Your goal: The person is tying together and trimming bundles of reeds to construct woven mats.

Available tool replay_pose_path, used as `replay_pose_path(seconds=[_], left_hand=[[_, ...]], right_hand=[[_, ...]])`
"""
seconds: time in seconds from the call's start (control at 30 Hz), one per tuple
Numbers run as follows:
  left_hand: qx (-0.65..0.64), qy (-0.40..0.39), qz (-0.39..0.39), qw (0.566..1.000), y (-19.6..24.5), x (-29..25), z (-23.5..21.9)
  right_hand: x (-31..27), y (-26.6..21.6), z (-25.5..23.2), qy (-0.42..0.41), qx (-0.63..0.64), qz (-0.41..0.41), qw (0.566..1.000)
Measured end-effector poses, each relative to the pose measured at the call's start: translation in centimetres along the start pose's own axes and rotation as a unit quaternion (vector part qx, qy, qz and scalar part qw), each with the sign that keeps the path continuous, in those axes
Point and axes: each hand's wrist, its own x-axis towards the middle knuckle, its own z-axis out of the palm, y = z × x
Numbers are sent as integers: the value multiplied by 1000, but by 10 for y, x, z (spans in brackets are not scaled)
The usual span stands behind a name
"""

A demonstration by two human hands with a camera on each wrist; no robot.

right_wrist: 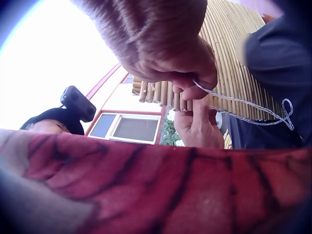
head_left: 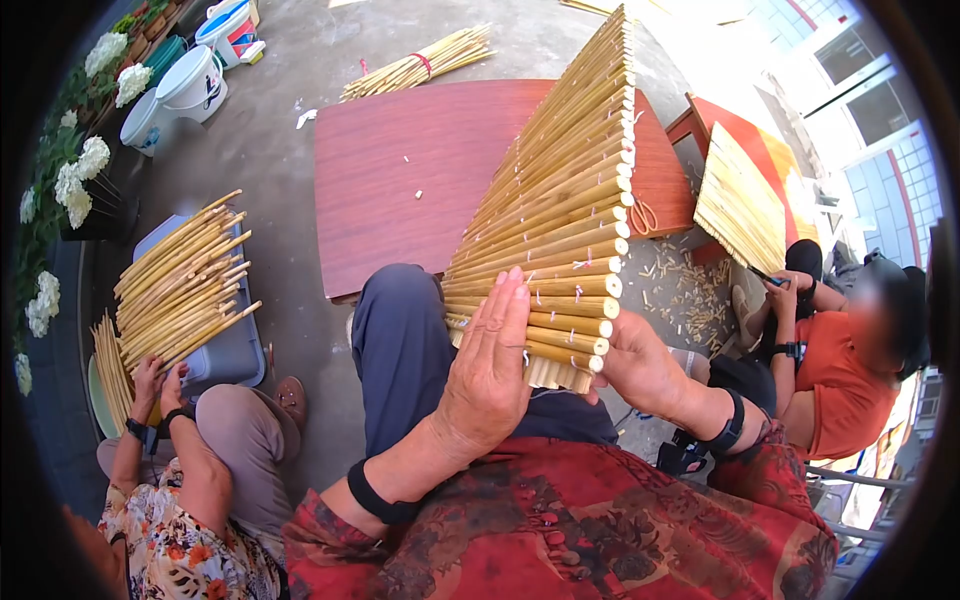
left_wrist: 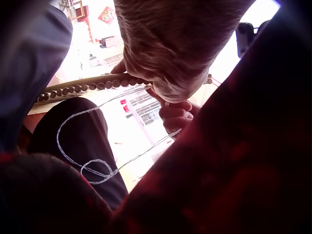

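A mat of reed stalks (head_left: 560, 200), tied side by side with white string, slants up from the lap in the head view. My left hand (head_left: 490, 350) grips its near end, long fingers laid over the top; in the right wrist view its thumb (right_wrist: 200, 116) shows at the stalk ends. At the mat's right edge is my right hand (head_left: 645, 365), partly behind the stalks. From its curled fingers runs a white string (right_wrist: 243, 102), which loops by the knee and returns to the mat. The left wrist view also shows the looped string (left_wrist: 61, 139).
A reddish wooden table (head_left: 390, 180) stands ahead, with scissors (head_left: 642, 217) on its right part. A reed bundle (head_left: 420, 65) lies beyond. On the left, a person holds loose stalks (head_left: 185, 285); on the right, another holds a smaller mat (head_left: 742, 200). Offcuts (head_left: 690, 295) litter the floor.
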Motion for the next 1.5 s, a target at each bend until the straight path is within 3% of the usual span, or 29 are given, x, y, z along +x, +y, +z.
replay_pose_path(seconds=[0.2,0.27,0.3,0.4,0.43,0.47,0.53,0.63,0.73,0.97,1.13,1.17,1.27,1.33,1.37,1.4,1.43,1.5], left_hand=[[2,12,12,1000,-2,1,3],[7,17,20,1000,-3,4,1],[6,2,22,1000,-3,3,-1],[17,-22,32,999,-2,2,-2],[26,-33,38,998,-2,2,-2],[24,-34,45,998,-1,1,0],[49,-32,44,997,-1,0,4],[63,-40,53,996,4,0,7],[114,-42,76,990,4,7,6],[136,-82,82,984,-11,20,-4],[156,31,-61,985,-54,-6,-19],[98,47,-118,987,-58,-13,-20],[90,93,-160,979,-75,-34,-26],[59,68,-182,979,-94,-50,-21],[-75,-2,-335,939,-108,-61,-15],[-204,-69,-474,854,-114,-65,-12],[-201,-73,-477,852,-119,-69,-7],[-335,-75,-580,739,-123,-76,8]], right_hand=[[2,-5,15,53,-13,3,999],[3,-1,17,67,55,-12,996],[2,1,15,51,109,1,993],[-4,-9,3,31,91,45,994],[-8,-18,-5,16,-13,38,999],[-7,-18,-15,21,-13,34,999],[-3,-15,-33,179,11,-98,979],[-3,-31,-37,136,104,-87,981],[-3,-37,-25,176,51,-66,981],[20,-14,-39,150,210,-123,958],[72,22,-37,98,362,-122,919],[85,34,-37,91,385,-124,910],[126,80,-34,77,432,-137,888],[145,104,-31,92,432,-127,888],[153,116,-29,93,439,-123,885],[160,125,-26,106,443,-111,883],[166,133,-25,118,445,-100,882],[176,146,-25,125,461,-93,873]])
